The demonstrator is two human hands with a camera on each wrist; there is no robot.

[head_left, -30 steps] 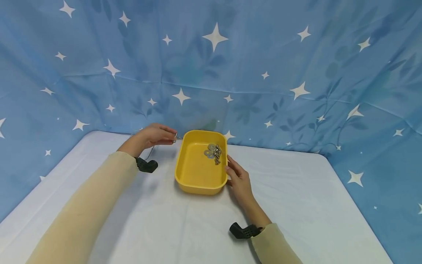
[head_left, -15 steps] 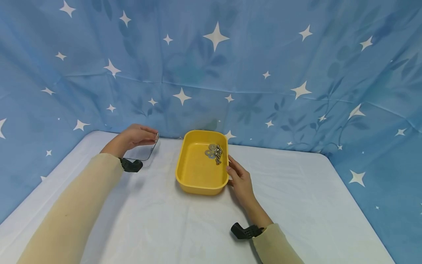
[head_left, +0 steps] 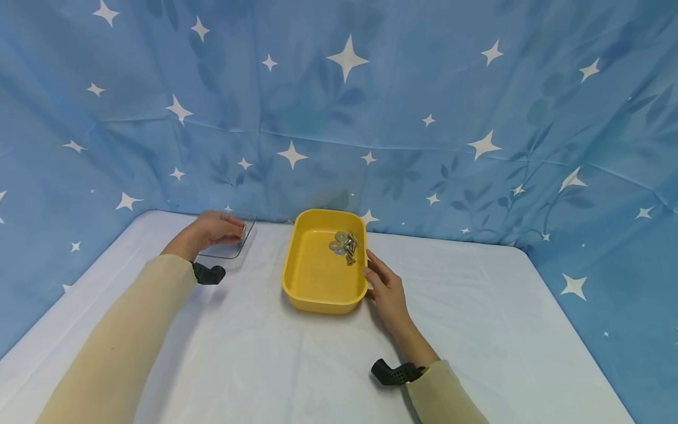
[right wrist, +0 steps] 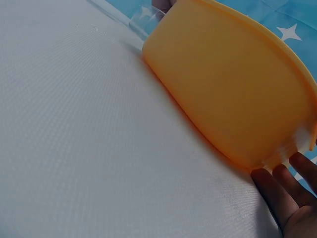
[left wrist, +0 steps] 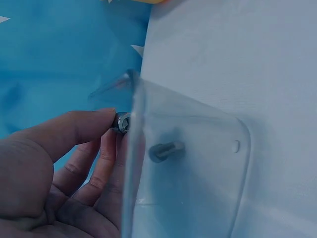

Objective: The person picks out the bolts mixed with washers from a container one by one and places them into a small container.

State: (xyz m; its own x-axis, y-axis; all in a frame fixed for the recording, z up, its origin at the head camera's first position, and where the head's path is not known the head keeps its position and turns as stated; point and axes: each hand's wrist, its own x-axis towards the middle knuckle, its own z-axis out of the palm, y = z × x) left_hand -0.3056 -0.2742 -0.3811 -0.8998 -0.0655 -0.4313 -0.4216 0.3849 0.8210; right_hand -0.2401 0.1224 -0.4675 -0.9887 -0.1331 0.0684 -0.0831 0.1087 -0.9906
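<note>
My left hand [head_left: 214,228] is at the clear plastic container [head_left: 235,259] on the left of the table. Thumb and fingertips pinch a metal socket-head bolt [left wrist: 121,122], seen end-on beside the clear wall in the left wrist view. Through that wall another bolt [left wrist: 166,150] shows, blurred. A yellow tray [head_left: 318,306] sits mid-table, with several bolts [head_left: 349,248] and flat washers [head_left: 336,245] toward its far right corner. My right hand [head_left: 389,291] holds the tray's right side, thumb at the rim; its fingertips touch the outer wall in the right wrist view.
A white cloth [head_left: 328,377] covers the table. Behind it hangs a blue curtain [head_left: 318,106] with white stars, meeting the table's back edge. Some space separates the clear container from the yellow tray.
My left hand has moved left from beside the yellow tray to the clear container, then lowered slightly, still pinching the bolt. The right hand stays on the tray.
</note>
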